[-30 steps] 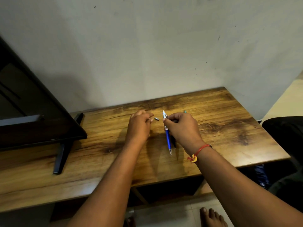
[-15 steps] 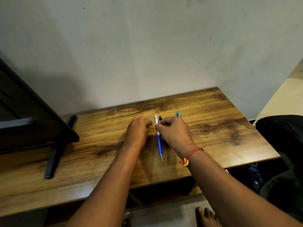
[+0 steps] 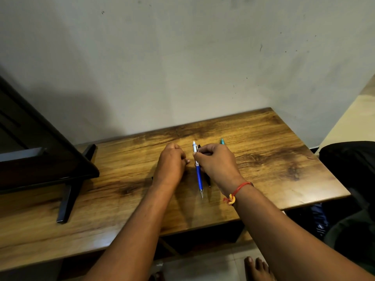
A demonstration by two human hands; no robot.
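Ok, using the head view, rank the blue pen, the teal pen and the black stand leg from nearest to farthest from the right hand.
1. blue pen: pinched by the right hand, at its left edge.
2. teal pen: peeks out just beyond the hand's far side.
3. black stand leg: far left on the table.

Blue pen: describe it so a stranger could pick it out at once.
On the wooden table by the wall, find the right hand, which pinches the blue pen near its top. Its barrel is blue with a white-and-silver top, unlike the black pen beside it and the teal pen farther right.
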